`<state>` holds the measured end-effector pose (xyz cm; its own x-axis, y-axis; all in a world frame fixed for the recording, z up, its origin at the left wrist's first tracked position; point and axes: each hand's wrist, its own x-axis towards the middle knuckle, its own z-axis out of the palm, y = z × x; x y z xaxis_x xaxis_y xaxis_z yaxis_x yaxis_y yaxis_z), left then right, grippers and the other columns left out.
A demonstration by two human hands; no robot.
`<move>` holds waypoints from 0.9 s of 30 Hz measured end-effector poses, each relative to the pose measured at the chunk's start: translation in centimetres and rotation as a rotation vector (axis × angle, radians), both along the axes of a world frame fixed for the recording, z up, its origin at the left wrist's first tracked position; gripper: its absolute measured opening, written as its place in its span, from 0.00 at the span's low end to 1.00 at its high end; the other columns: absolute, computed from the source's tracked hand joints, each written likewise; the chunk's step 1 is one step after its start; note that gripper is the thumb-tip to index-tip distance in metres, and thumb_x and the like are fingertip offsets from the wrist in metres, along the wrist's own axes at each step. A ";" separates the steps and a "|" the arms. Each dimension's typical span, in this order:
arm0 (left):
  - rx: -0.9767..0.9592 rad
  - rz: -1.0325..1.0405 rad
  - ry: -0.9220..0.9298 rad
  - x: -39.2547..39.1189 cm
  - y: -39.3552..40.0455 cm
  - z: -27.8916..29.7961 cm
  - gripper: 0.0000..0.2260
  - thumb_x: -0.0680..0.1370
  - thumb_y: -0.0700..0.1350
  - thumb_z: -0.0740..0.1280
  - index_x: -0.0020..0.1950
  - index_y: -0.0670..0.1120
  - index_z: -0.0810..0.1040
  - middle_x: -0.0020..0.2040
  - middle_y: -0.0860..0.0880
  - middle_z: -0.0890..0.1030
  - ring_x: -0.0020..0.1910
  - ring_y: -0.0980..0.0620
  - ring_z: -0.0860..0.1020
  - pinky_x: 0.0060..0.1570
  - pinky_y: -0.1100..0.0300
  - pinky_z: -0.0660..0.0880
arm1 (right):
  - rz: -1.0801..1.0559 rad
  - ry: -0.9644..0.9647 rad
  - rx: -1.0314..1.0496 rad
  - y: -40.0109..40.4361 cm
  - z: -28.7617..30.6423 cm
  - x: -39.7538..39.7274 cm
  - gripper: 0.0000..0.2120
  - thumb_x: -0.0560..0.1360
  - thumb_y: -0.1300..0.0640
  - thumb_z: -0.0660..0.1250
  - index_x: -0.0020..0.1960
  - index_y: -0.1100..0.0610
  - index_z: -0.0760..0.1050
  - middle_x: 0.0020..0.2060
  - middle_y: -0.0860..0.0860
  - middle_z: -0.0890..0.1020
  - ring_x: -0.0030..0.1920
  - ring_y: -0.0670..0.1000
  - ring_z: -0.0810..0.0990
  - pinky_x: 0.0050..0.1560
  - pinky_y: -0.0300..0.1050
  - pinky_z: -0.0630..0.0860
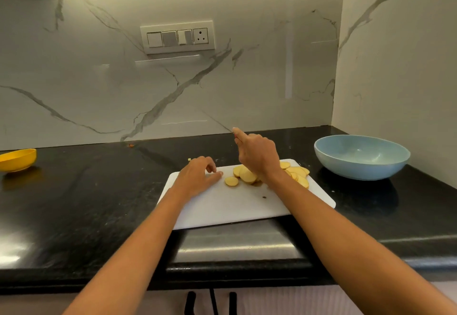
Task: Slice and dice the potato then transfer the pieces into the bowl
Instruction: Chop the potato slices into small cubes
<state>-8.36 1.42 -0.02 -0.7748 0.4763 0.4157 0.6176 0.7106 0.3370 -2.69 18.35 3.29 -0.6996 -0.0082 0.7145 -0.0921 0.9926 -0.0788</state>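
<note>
Both my hands are over the cutting board: left hand rests loosely curled, right hand grips a knife above potato slices; bowl right.

A black stone counter fills the lower half of the frame, with a steel-lined recess set into its near edge at centre bottom, and a yellow bowl sits on it at the far left edge of the frame. Behind the counter rises a white marble-look backsplash with grey veins, carrying a switch and socket panel a little left of centre in the upper part; a side wall of the same stone closes the right of the frame. A small orange scrap lies where counter meets backsplash, left of centre.
</note>
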 end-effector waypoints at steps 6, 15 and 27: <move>0.241 -0.039 -0.235 0.2 -2.8 2.4 0.04 0.77 0.43 0.65 0.50 0.46 0.78 0.44 0.49 0.79 0.41 0.56 0.76 0.40 0.65 0.74 | 0.047 0.111 -0.107 0.6 0.2 -0.2 0.15 0.81 0.58 0.56 0.66 0.58 0.72 0.33 0.55 0.81 0.27 0.50 0.71 0.23 0.35 0.55; 0.133 -0.038 -0.391 1.1 -4.0 2.5 0.08 0.69 0.38 0.74 0.46 0.46 0.80 0.44 0.47 0.82 0.42 0.54 0.79 0.43 0.67 0.75 | 0.069 0.150 -0.173 0.7 0.2 0.2 0.16 0.81 0.57 0.57 0.66 0.59 0.73 0.34 0.55 0.81 0.27 0.49 0.71 0.25 0.34 0.57; 0.063 -0.097 -0.133 0.5 -1.2 1.0 0.13 0.73 0.42 0.71 0.57 0.48 0.79 0.52 0.52 0.76 0.48 0.56 0.73 0.45 0.67 0.69 | 0.050 0.096 -0.157 0.6 0.3 0.2 0.16 0.82 0.57 0.55 0.67 0.57 0.72 0.37 0.54 0.82 0.30 0.48 0.72 0.26 0.33 0.59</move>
<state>-7.83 0.18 1.02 -0.7769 0.5276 0.3435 0.6289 0.6252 0.4621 -2.46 18.96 3.62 -0.6300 0.0753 0.7729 -0.1555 0.9629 -0.2205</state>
